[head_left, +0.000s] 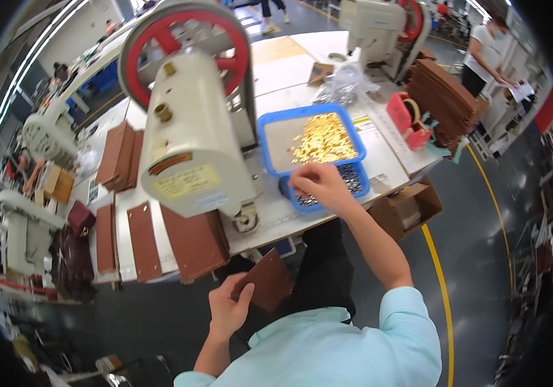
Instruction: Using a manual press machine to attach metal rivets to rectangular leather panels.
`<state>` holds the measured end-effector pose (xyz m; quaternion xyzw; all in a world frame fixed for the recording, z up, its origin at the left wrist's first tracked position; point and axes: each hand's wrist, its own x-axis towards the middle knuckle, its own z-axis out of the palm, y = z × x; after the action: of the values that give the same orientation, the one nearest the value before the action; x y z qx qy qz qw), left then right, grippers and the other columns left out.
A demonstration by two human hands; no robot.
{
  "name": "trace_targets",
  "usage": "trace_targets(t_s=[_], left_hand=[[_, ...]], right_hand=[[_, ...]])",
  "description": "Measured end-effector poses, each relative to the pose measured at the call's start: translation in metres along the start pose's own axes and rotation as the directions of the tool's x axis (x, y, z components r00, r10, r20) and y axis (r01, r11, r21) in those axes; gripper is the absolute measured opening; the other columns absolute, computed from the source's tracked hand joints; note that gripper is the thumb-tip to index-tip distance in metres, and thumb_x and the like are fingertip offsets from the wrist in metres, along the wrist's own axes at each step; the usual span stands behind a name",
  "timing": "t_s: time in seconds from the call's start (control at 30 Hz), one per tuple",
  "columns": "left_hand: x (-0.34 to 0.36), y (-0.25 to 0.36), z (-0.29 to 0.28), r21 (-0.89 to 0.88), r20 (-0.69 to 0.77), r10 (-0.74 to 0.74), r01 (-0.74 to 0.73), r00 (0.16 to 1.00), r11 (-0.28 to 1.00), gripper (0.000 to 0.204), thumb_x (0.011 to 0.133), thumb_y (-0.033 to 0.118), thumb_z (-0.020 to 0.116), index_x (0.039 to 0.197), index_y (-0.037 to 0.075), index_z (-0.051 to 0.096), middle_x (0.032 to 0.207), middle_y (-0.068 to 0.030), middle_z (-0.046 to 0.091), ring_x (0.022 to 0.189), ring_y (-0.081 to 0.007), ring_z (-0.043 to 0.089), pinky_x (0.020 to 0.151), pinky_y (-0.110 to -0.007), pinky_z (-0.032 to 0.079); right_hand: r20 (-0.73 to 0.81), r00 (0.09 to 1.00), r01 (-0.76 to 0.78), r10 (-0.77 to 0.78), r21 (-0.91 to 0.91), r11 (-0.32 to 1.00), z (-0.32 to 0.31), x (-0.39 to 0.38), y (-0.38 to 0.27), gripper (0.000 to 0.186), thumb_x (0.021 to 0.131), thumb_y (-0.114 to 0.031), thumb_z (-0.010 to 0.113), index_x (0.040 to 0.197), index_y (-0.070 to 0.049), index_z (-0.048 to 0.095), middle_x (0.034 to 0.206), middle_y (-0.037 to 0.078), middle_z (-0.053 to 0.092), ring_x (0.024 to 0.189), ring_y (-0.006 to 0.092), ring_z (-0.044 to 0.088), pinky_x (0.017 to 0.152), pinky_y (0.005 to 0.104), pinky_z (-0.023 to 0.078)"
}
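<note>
My left hand [228, 306] grips a brown leather panel [271, 281] by its left edge, thumb on top, in front of the table edge. Over the nearer blue tray [366, 183], which holds small dark silvery metal pieces [352, 175], is my right hand [321, 185]. Its fingers are curled together; anything between them is too small or hidden to make out. Behind that tray, and touching it, sits a larger blue tray [265, 143] with a heap of small gold-coloured metal pieces [325, 137] on its right side.
A cream press machine [192, 129] with a red wheel [136, 64] stands left of the trays. Brown panels lie in stacks [192, 242] along the table's front left. At right are a red container [408, 120], a brown stack [441, 100] and, lower, a cardboard box [412, 209].
</note>
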<state>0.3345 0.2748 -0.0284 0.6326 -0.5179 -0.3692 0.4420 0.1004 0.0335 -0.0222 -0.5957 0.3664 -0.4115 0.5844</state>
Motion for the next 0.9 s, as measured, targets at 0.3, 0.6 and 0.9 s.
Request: trace_targets(t_s=[0.3, 0.6, 0.9], left_hand=[[0.020, 0.003, 0.005, -0.142, -0.006, 0.061, -0.062, 0.998, 0.988, 0.033, 0.093, 0.005, 0.069, 0.125, -0.001, 0.067, 0.104, -0.0103, 0.076, 0.090, -0.0118, 0.070, 0.081, -0.026, 0.057], [0.004, -0.013, 0.004, -0.258, 0.084, 0.008, 0.014, 0.996, 0.966, 0.025, 0.094, 0.009, 0.070, 0.117, -0.002, 0.069, 0.099, -0.0107, 0.075, 0.086, -0.0129, 0.071, 0.081, -0.026, 0.056], [0.018, 0.006, -0.005, -0.004, 0.209, 0.010, -0.009, 0.978, 1.000, 0.029, 0.088, 0.006, 0.071, 0.117, 0.000, 0.070, 0.093, -0.0100, 0.075, 0.081, -0.0131, 0.070, 0.077, -0.027, 0.056]], right_hand=[[0.055, 0.971, -0.241, 0.235, 0.279, 0.930, 0.056, -0.116, 0.029, 0.013, 0.088, 0.002, 0.073, 0.101, 0.004, 0.074, 0.091, 0.010, 0.075, 0.077, 0.0123, 0.070, 0.069, 0.0248, 0.057], [-0.091, 0.990, 0.129, -0.110, 0.241, 0.962, 0.076, -0.117, 0.048, 0.015, 0.081, 0.005, 0.079, 0.094, -0.001, 0.078, 0.100, 0.008, 0.069, 0.091, 0.0133, 0.063, 0.082, 0.0266, 0.050], [0.055, 0.991, -0.132, 0.120, 0.347, 0.929, 0.080, -0.119, 0.045, 0.011, 0.080, 0.003, 0.080, 0.091, -0.001, 0.078, 0.096, 0.006, 0.068, 0.090, 0.0117, 0.062, 0.080, 0.0244, 0.049]])
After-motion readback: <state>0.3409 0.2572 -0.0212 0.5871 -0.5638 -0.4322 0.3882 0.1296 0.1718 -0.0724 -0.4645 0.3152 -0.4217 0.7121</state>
